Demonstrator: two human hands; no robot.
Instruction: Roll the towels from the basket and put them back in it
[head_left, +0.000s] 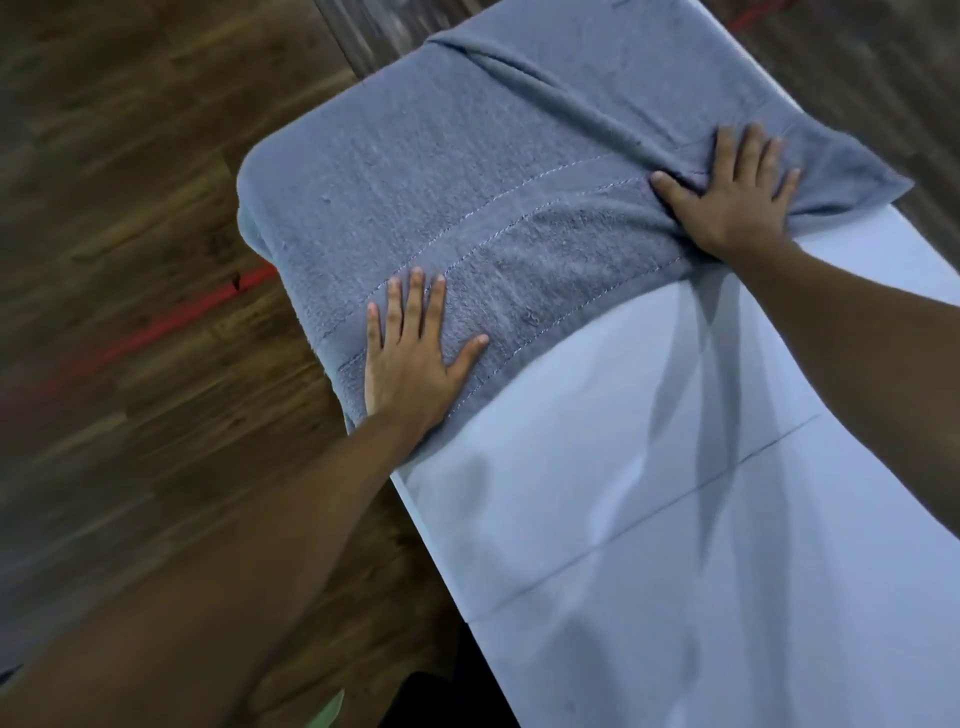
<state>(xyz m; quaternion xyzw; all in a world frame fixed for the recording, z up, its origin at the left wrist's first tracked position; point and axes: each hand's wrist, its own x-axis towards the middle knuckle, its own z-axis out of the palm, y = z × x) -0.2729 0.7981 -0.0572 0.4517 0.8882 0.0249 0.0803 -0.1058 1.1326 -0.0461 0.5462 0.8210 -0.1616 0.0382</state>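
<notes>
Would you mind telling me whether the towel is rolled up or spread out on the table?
Spread out: the towel lies flat over the table, left hand and right hand pressing its near hem; no roll shows.

1. Left hand (410, 364) — bare, fingernails short and pale.
2. Right hand (732, 200) — bare, nails likewise short.
3. Left forearm (260, 545) and right forearm (857, 306) are uncovered to the frame's edge.
4. A pale green patch (324, 711) by the bottom edge could be clothing; unclear.

The grey towel (467, 182) covers the far end of the white bench (675, 519) from edge to edge, with the left hand (410, 358) and right hand (727, 197) flat on its near hem, while nearer than the towel the bench top lies bare for passing.
</notes>
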